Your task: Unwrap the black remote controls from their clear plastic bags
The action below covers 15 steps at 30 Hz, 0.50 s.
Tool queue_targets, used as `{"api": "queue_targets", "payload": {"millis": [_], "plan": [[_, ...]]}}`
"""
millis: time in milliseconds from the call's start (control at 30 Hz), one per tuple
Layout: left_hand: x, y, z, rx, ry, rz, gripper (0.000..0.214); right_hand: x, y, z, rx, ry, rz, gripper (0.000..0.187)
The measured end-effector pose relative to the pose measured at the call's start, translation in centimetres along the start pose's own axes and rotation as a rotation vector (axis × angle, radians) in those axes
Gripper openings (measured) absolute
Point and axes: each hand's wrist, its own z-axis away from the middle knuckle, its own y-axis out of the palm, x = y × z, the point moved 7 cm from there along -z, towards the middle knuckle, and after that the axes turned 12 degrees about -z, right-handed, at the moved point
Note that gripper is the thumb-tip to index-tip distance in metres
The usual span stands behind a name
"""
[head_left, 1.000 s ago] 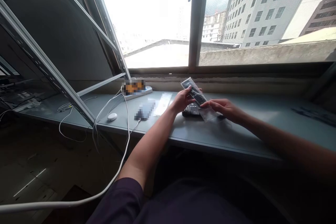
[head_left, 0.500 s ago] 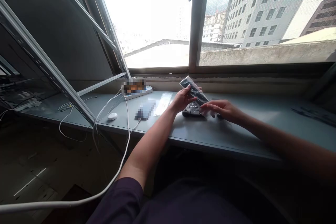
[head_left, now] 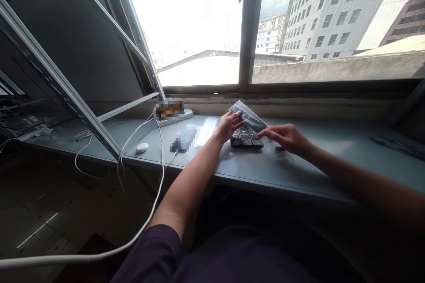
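Above the desk, my left hand (head_left: 229, 124) grips the upper left end of a clear plastic bag (head_left: 250, 117) with a long, flat, dark object inside, shaped like a remote control. At the bag's lower right end, my right hand (head_left: 287, 137) pinches the plastic between thumb and fingers, and loose film hangs below it. The bag is tilted, its left end higher. Beneath it, black remote controls (head_left: 245, 138) lie side by side on the desk, partly hidden by the bag and my left hand. A small dark thing (head_left: 279, 148) shows under my right hand, too covered to name.
Left of my hands lie a clear plastic packet (head_left: 207, 130), a blurred-out device (head_left: 183, 140) on a cable and a round white case (head_left: 142, 147). A power strip (head_left: 175, 117) stands behind. White cables (head_left: 162, 150) loop past the metal frame (head_left: 99, 126). The window is beyond.
The bag has turned slightly and sunk a little, and its surface now looks greyer. My left fingers have shifted along its end. More of the remote controls shows beneath.
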Motion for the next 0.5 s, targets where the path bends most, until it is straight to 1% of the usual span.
{"api": "queue_targets", "payload": {"millis": [100,167,300,367,433,500], "plan": [[-0.1,-0.4,-0.3,-0.023,0.013,0.016,0.009,-0.1,0.1,-0.1,0.000,-0.001,-0.064,0.052],[-0.1,-0.6,-0.4,-0.038,0.018,0.052,0.012,-0.3,0.1,-0.2,-0.015,-0.005,-0.104,0.056],[-0.2,-0.6,-0.5,-0.010,0.019,0.108,0.020,-0.8,-0.2,-0.2,-0.053,-0.018,-0.122,0.078],[-0.3,-0.4,-0.4,0.010,0.019,0.114,0.023,-1.1,-0.3,-0.3,-0.073,-0.001,-0.129,0.088],[-0.3,-0.2,-0.3,0.028,0.015,0.118,0.025,-1.5,-0.4,-0.4,-0.092,0.034,-0.133,0.087],[-0.2,0.0,-0.1,0.050,0.005,0.121,0.023,-1.8,-0.6,-0.4,-0.112,0.062,-0.128,0.078]]}}
